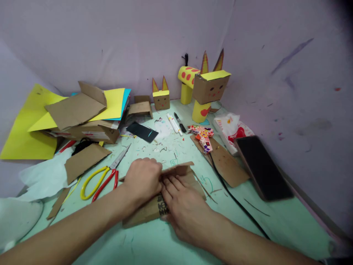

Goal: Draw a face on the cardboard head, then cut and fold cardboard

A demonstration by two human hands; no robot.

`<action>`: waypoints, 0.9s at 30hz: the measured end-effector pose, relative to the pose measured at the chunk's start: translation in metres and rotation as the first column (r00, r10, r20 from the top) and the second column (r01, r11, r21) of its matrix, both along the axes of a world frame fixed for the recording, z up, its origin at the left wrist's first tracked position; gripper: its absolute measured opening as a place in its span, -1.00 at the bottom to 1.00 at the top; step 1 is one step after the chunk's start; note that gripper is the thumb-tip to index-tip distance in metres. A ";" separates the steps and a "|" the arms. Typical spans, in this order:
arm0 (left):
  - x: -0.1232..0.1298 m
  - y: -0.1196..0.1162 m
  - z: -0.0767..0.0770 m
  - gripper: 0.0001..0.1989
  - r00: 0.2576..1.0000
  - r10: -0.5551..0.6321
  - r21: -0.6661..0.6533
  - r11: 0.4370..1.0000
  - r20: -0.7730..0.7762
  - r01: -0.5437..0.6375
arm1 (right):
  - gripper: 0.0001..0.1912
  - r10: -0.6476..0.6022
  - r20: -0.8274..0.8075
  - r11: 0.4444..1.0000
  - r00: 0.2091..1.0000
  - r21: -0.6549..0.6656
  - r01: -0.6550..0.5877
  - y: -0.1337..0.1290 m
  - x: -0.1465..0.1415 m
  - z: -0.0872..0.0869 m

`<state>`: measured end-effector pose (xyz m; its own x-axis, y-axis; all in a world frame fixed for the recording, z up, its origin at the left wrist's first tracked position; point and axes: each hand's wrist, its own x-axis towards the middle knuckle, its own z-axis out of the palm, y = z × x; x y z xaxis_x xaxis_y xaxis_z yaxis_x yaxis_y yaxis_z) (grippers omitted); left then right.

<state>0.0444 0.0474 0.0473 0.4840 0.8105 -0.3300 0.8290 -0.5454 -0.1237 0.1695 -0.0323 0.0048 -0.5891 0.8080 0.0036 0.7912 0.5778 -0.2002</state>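
A brown piece of cardboard [143, 214] with a black printed mark lies on the table in front of me. My left hand [143, 176] is curled closed over its far left part, where the edge stands folded up. Flat on the cardboard rests my right hand [184, 204], fingers stretched out and tips against the raised flap. To the left of my left hand lie open scissors [106, 176] with one yellow and one red handle. Thin cardboard strips [205, 186] lie just right of the piece. My left fingertips are hidden.
Cardboard and coloured paper [75, 108] are stacked at the left. Along the back stand a small cardboard animal head [161, 100] and a yellow-legged cardboard animal [211, 88]. At right are a patterned glue gun [204, 138] with a black cord, and a phone [263, 167]. Markers [173, 124] lie mid-table.
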 end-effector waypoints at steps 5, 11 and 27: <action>-0.001 -0.022 -0.001 -0.70 0.997 -0.031 0.008 0.999 0.070 0.031 | -0.42 -0.046 0.011 0.998 0.999 -0.042 0.047 -0.001 -0.003 0.001; -0.010 -0.006 0.024 -0.61 0.966 0.085 -0.240 0.970 0.244 -0.024 | -0.35 -0.027 -0.025 0.999 0.999 -0.043 0.026 -0.001 0.000 -0.003; -0.033 0.002 -0.001 -0.47 0.701 0.549 -0.698 0.709 0.456 -0.101 | -0.35 -0.056 -0.072 0.997 0.996 -0.058 0.052 -0.004 0.002 0.002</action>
<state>0.0117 0.0494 0.0467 0.4900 0.6939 -0.5277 0.7235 0.0140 0.6902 0.1715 -0.0359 0.0073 -0.5446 0.8387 -0.0011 0.8029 0.5211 -0.2895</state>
